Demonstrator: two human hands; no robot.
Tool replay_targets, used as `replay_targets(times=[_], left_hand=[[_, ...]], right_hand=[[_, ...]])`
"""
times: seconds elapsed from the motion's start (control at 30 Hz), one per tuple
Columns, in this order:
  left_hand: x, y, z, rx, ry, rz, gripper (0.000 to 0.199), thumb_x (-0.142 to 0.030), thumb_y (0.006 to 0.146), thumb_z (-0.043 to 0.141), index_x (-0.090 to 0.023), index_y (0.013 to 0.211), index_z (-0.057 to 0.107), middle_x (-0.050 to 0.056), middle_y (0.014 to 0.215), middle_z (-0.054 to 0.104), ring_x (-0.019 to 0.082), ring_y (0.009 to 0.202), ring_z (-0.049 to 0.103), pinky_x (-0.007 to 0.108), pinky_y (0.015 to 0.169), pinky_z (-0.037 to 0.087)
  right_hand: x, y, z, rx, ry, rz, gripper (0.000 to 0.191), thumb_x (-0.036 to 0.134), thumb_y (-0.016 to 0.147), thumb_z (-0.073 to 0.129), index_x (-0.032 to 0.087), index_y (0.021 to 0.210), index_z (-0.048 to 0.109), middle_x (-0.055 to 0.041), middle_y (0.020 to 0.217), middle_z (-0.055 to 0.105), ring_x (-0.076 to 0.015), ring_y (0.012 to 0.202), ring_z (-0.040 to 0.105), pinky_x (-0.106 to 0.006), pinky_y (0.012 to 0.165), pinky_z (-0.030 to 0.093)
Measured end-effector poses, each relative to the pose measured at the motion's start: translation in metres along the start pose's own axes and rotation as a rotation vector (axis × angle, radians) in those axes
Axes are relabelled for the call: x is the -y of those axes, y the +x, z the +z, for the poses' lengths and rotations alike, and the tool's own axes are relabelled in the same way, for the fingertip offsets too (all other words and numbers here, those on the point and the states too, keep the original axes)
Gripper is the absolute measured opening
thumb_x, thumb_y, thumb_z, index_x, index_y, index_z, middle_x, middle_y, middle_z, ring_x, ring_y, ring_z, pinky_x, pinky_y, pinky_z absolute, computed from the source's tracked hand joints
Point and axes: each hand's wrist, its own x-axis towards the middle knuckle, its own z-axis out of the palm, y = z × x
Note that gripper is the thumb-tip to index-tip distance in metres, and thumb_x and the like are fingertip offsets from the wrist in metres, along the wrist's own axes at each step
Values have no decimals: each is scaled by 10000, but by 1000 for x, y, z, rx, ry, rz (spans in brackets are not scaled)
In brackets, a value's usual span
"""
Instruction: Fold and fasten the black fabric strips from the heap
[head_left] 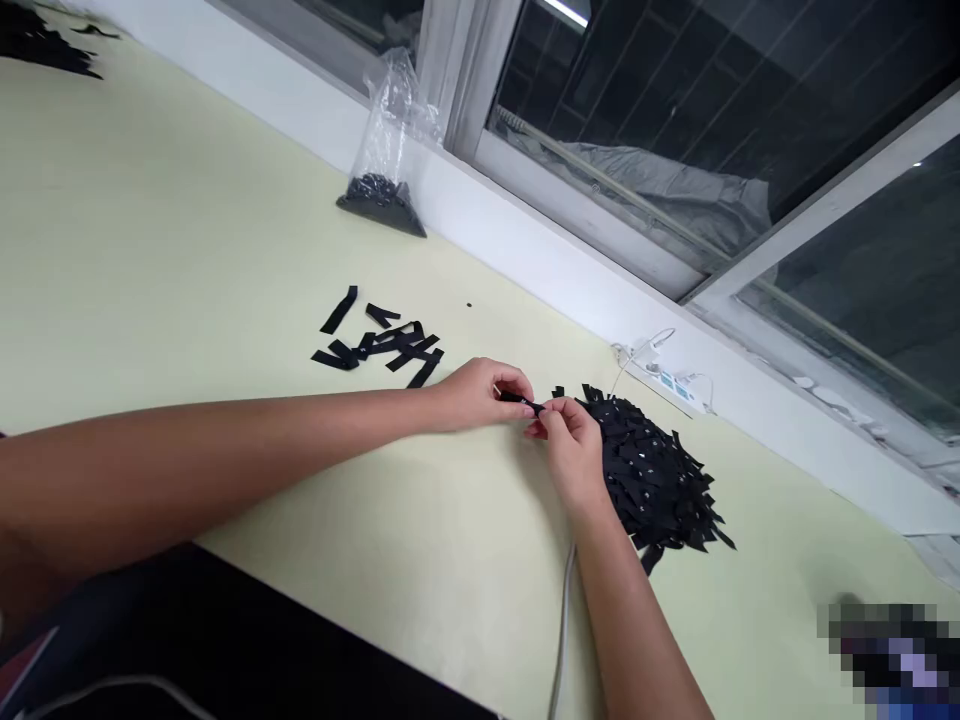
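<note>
Left hand and right hand pinch one black strip over the surface, between a small scatter at left and a large pile at right — handling seems under way, though which group is finished cannot be told.

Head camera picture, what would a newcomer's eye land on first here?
Probably the big pile of black strips on the table, beside the right hand. The left hand and right hand, pinching one black strip mid-picture, come next. Then the clear plastic bag of dark pieces at the table's far edge.
</note>
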Motion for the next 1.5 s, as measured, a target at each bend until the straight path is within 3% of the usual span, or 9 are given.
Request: replay_targets(times=[0.17, 0.3, 0.57, 0.77, 0.83, 0.93, 1.03, 1.27, 1.5], left_hand=[[0, 2, 2, 9, -332, -158, 219, -237, 782, 766, -136, 974, 736, 52, 893, 747, 135, 800, 688, 314, 807, 576], [-2, 1, 0, 9, -396, -210, 212, -229, 805, 756, -129, 991, 741, 54, 868, 753, 131, 785, 703, 329, 843, 595], [3, 2, 1, -9, -266, -147, 142, -201, 825, 691, -124, 944, 700, 43, 814, 718, 131, 744, 682, 328, 775, 588], [-4, -3, 0, -208, 320, 69, 268, -242, 849, 638, -198, 1108, 694, 63, 1028, 680, 195, 969, 634, 346, 839, 522], [-8, -7, 1, -171, 416, 132, 318, -244, 886, 588, -206, 1190, 673, 50, 959, 676, 186, 928, 629, 333, 830, 503], [-12, -13, 5, -36, 397, 163, 366, -205, 917, 517, -189, 1258, 650, 39, 888, 691, 146, 771, 615, 296, 745, 480], [-11, -16, 9, 25, 358, 204, 362, -144, 900, 480, -201, 1185, 694, 50, 940, 714, 150, 789, 620, 289, 715, 465], [-5, -13, 7, 3, 332, 186, 284, -141, 835, 507, -207, 943, 762, 20, 734, 662, 140, 680, 574, 286, 659, 440], [-4, -12, 5, 23, 270, 109, 296, -136, 779, 515, -211, 884, 782, 10, 739, 689, 131, 656, 579, 268, 627, 431]], right_hand=[[0, -1, -2, -1, -5, 20, 120, 331, 776, 585, 218, 741, 574, 22, 695, 644, -144, 563, 581, -293, 614, 481], [4, -2, -1, 36, 44, 34, 171, 380, 788, 627, 215, 766, 588, 19, 745, 655, -126, 557, 567, -282, 603, 486], [10, -4, 4, 89, 29, -46, 330, 491, 743, 767, 188, 852, 696, -33, 783, 709, -133, 597, 575, -278, 581, 474], [2, -2, 1, -27, -24, -14, 323, 485, 757, 752, 178, 852, 715, -17, 713, 676, -137, 562, 552, -274, 536, 458], [1, -3, 1, -91, -94, -46, 308, 474, 766, 743, 176, 843, 723, -21, 713, 680, -146, 586, 562, -273, 544, 457], [3, -5, 4, -101, -199, -139, 260, 439, 789, 721, 183, 830, 742, -29, 733, 705, -161, 631, 588, -282, 598, 473], [8, -9, 7, -77, -262, -200, 209, 393, 813, 697, 202, 858, 771, -33, 804, 745, -177, 694, 631, -296, 675, 493], [15, -14, 7, 0, -382, -280, 212, 343, 848, 642, 231, 927, 803, -9, 769, 745, -159, 597, 572, -281, 588, 433], [15, -16, 8, 38, -401, -309, 221, 304, 855, 617, 238, 961, 800, -32, 860, 767, -177, 646, 614, -297, 609, 451]])
